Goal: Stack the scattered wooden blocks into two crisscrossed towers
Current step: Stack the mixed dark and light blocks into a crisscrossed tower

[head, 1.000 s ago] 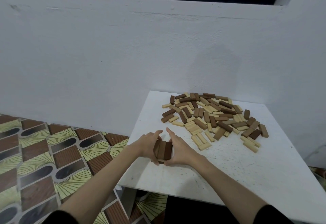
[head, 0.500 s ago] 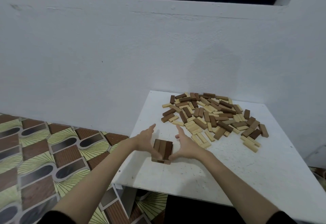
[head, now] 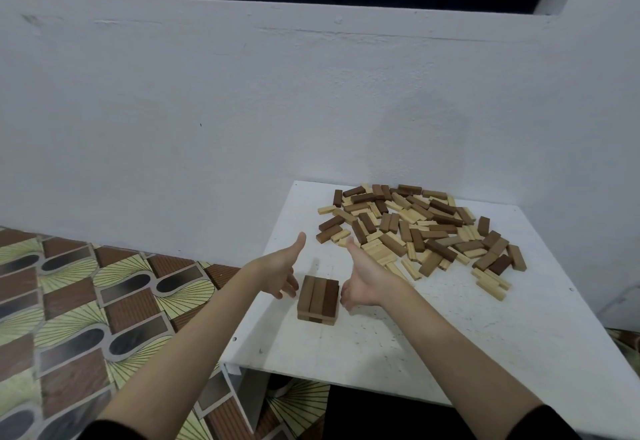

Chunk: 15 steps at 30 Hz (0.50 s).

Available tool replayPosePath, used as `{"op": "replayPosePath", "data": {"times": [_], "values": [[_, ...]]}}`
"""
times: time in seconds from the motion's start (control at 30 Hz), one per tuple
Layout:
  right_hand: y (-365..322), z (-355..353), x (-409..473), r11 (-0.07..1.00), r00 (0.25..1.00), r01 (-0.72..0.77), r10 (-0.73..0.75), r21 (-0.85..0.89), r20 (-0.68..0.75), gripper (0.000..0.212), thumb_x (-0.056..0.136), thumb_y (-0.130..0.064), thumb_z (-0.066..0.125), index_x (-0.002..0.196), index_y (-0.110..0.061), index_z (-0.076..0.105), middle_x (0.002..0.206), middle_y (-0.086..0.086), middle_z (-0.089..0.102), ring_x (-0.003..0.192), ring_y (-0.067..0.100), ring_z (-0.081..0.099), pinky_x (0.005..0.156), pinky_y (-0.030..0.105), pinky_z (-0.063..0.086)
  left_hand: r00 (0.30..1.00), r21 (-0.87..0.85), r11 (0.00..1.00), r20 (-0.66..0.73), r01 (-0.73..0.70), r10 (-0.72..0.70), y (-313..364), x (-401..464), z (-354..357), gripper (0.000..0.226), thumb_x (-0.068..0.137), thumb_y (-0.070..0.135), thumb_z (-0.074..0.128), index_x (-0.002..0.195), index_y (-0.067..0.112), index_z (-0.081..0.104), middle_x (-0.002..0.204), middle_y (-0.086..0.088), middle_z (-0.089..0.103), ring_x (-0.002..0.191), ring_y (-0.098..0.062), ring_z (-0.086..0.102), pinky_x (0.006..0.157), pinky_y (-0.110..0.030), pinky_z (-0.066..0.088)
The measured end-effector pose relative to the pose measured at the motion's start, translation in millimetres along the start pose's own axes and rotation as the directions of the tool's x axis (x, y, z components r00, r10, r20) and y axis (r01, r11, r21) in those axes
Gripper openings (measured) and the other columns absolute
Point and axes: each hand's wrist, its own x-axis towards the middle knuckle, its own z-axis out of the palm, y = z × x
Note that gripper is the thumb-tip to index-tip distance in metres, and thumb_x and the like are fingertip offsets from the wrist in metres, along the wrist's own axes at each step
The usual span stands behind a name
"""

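Note:
A short tower (head: 318,298) of brown wooden blocks stands near the left front of the white table (head: 398,342), its top layer of three blocks lying side by side across the layer beneath. My left hand (head: 282,268) is just left of the tower, fingers straight, thumb up, a small gap between it and the blocks. My right hand (head: 362,277) mirrors it on the right side, palm facing the tower, holding nothing. A big scattered pile of dark and pale blocks (head: 419,228) covers the far part of the table.
A white wall (head: 242,110) rises directly behind the table. To the left, below the table edge, lies a patterned tile floor (head: 86,308). The table's front edge (head: 311,374) runs close to my forearms.
Both hands, which squeezed the small tower's sides a second ago, have let go and spread apart. The tower stands alone now.

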Motion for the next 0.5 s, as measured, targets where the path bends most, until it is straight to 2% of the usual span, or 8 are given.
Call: {"op": "replayPosePath", "data": {"times": [0.07,0.13,0.27,0.43,0.5], "values": [[1,1,14,0.998,1.0,0.001,-0.003,-0.07,-0.027,0.096,0.08,-0.082,0.024,0.153,-0.021,0.011,0.147,0.029,0.033,0.14,0.041,0.026,0.116,0.056,-0.004,1.0,0.003,1.0,-0.001,0.001,-0.001,1,0,1,0.103,0.084,0.077,0.012,0.147,-0.004,0.002,0.145,-0.029,0.032,0.131,-0.037,0.04,0.112,-0.048,0.021],[1,1,24,0.99,0.995,0.018,-0.031,-0.138,-0.096,0.1,0.074,-0.086,0.027,0.152,-0.023,0.016,0.145,0.027,0.039,0.137,0.041,0.033,0.115,0.058,-0.001,1.0,-0.007,1.0,0.005,0.0,0.0,1,1,2,0.101,0.084,0.076,0.012,0.147,-0.003,0.001,0.145,-0.029,0.031,0.132,-0.038,0.039,0.112,-0.048,0.021],[2,6,23,0.98,0.989,0.026,-0.054,-0.197,-0.141,0.104,0.071,-0.087,0.031,0.152,-0.025,0.011,0.149,0.026,0.031,0.135,0.042,0.036,0.115,0.06,0.004,1.0,-0.028,1.0,0.007,-0.009,0.009,2,1,5,0.1,0.085,0.075,0.013,0.148,-0.002,0.0,0.146,-0.03,0.029,0.132,-0.037,0.039,0.112,-0.049,0.02],[0,11,15,0.992,0.997,0.003,-0.013,-0.123,-0.077,0.101,0.076,-0.084,0.03,0.153,-0.02,0.012,0.148,0.026,0.033,0.13,0.041,0.043,0.116,0.057,0.008,1.0,-0.022,1.0,0.024,-0.002,0.002,4,3,6,0.098,0.085,0.075,0.013,0.148,0.001,-0.002,0.149,-0.029,0.025,0.134,-0.037,0.036,0.113,-0.049,0.019],[0,9,15,0.991,0.999,0.009,-0.015,-0.134,-0.043,0.101,0.076,-0.084,0.029,0.153,-0.021,0.008,0.15,0.027,0.03,0.134,0.04,0.037,0.116,0.057,0.004,1.0,-0.011,1.0,0.03,-0.005,0.005,3,5,6,0.099,0.085,0.075,0.013,0.148,0.0,-0.003,0.149,-0.028,0.025,0.134,-0.037,0.036,0.113,-0.05,0.019]]}}
